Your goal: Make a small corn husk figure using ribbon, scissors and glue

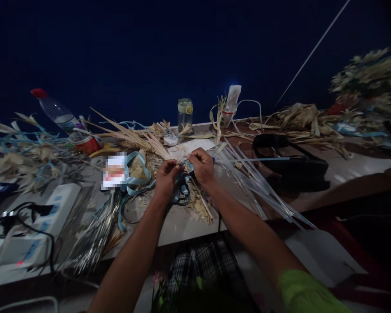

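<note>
Both hands meet over the middle of the cluttered table. My left hand (166, 177) is closed in a pinch on a pale dried husk piece (181, 153). Close by on the right, my right hand (202, 166) pinches the same pale piece, its fingertips nearly touching the left ones. Long dried husk strips (156, 145) fan out behind my left hand. Light blue ribbon (135, 179) curls to the left of it, and husk scraps (198, 204) lie beneath the hands. What the fingertips cover is hidden.
Clear plastic strips (250, 182) and a black strap-like object (289, 165) lie right. A jar (185, 114) and a cup (228, 116) stand behind. At left are a power strip (52, 217), thin metallic wires (97, 234) and a red-capped bottle (57, 114).
</note>
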`<state>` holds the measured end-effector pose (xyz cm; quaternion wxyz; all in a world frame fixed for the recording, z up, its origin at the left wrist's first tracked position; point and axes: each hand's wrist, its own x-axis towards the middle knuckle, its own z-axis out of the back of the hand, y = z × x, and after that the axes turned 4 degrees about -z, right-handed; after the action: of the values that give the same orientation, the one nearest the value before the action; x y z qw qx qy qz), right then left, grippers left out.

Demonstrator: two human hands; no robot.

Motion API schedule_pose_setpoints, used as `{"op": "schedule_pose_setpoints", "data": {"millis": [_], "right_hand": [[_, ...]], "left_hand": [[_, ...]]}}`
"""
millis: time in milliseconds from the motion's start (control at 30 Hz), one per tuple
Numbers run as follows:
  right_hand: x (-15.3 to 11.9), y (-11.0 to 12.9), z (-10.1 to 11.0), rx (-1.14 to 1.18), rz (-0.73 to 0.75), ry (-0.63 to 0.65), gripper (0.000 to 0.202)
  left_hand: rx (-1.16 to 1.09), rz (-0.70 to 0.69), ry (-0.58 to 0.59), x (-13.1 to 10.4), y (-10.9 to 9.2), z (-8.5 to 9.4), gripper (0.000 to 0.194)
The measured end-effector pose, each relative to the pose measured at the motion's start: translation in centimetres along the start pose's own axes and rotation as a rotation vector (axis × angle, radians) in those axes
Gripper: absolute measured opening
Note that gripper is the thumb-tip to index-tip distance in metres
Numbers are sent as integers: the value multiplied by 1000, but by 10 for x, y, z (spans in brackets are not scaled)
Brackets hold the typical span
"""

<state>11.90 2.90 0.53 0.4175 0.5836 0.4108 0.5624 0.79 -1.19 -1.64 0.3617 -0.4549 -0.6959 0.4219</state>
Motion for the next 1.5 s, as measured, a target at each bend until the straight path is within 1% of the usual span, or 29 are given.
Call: {"op": "schedule_pose_setpoints", "data": {"millis": [133, 200, 300, 400, 567, 700, 1000, 1200, 1400, 1500], "right_hand": [[4, -5, 0, 56, -112, -2, 33], [6, -9, -1, 59, -144, -13, 34], [8, -15, -2, 79, -156, -2, 25], [7, -19, -4, 110, -177, 45, 17], [5, -19, -7, 65, -191, 133, 17], [4, -17, -8, 66, -219, 168, 17], [1, -15, -10, 77, -232, 187, 15], [2, -18, -10, 59, -233, 206, 18], [1, -19, -9, 32, -207, 249, 17], [1, -19, -9, 16, -196, 247, 18]], "left_hand": [[-33, 63, 8, 1, 1, 2, 24], [-49, 87, 10, 1, 1, 2, 24], [-83, 113, 25, 1, 0, 3, 22], [-140, 127, 32, 1, -2, 2, 21], [-230, 145, 19, 2, -4, 1, 19], [-219, 143, 9, 2, -3, 1, 19], [-239, 169, 1, 2, -5, 1, 20], [-256, 129, -3, 2, -3, 2, 23], [-239, 130, -3, 2, -3, 2, 25], [-208, 127, -8, 2, -3, 2, 26]]}}
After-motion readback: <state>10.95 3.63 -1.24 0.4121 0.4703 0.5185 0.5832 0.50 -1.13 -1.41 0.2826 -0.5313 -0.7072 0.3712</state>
